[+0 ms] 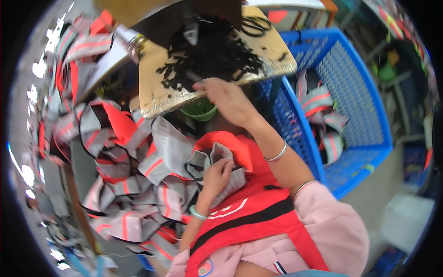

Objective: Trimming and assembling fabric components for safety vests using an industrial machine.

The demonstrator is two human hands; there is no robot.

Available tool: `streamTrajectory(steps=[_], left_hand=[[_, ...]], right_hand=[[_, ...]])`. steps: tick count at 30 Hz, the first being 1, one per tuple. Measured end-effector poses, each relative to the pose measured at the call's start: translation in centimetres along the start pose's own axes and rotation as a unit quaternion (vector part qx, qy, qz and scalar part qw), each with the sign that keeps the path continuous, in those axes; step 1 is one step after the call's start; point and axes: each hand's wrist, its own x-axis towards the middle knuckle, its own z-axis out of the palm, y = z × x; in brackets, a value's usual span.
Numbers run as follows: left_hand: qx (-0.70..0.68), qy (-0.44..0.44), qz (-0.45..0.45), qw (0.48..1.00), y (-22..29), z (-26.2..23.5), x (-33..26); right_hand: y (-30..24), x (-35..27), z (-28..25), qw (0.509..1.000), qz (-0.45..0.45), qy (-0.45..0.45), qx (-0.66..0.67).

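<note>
The fabric band [222, 151] in work is pale grey with a thin black edging and a broad red-orange section; it lies curled in the person's lap, over the red apron [258, 210], just short of the tabletop's near edge. The left hand [218, 174] has its fingers drawn narrow on the curled grey part, holding it. The right hand [227, 99] is stretched forward over the near edge of the tabletop [152, 90], its fingertips at the rim of a heap of short black strips [207, 51]; blur hides whether they grip one.

A big blue plastic basket [344, 171] with perforated walls stands at the right, holding a few grey bands with red-orange stripes [318, 99] toward its near left side. A green bowl [199, 111] sits below the tabletop's front edge, partly hidden; its contents cannot be made out. A large loose pile of similar striped bands [166, 203] spreads to the left of the lap, several folded into loops.

The tabletop's tan surface shows at its left corner and along its right side, where black-handled scissors [255, 26] lie near the far edge. Its right corner comes close to the basket's wall, leaving little room between them. Grey floor [385, 184] shows beyond the basket's near right corner.
</note>
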Motion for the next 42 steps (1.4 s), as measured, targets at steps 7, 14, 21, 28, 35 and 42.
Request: streamTrajectory(steps=[7, 14, 21, 28, 35, 42], left_hand=[[-0.026, 0.0, 0.007, 1.0, 0.0, -0.9, -0.4], [-0.067, 0.012, 0.074, 0.995, -1.3, -1.1, -0.1], [-0.107, -0.008, 0.11, 0.988, -1.8, -1.8, 0.3], [-0.12, -0.016, 0.121, 0.985, -2.3, -2.1, 0.5], [-0.128, -0.003, 0.134, 0.983, -2.8, -2.1, 0.5], [-0.141, -0.003, 0.137, 0.98, -2.8, -2.2, 1.0]], right_hand=[[-2.0, 0.9, -0.4, 0.862, 0.314, 0.049, 0.396], [-2.7, 3.2, 1.7, 0.814, 0.293, 0.032, 0.5], [-3.2, 3.3, 2.4, 0.832, 0.262, 0.074, 0.483], [-3.7, 3.2, 3.2, 0.838, 0.232, 0.098, 0.484], [-3.9, 3.0, 2.6, 0.841, 0.249, 0.071, 0.475], [-3.0, 3.5, 3.1, 0.85, 0.25, 0.076, 0.457]])
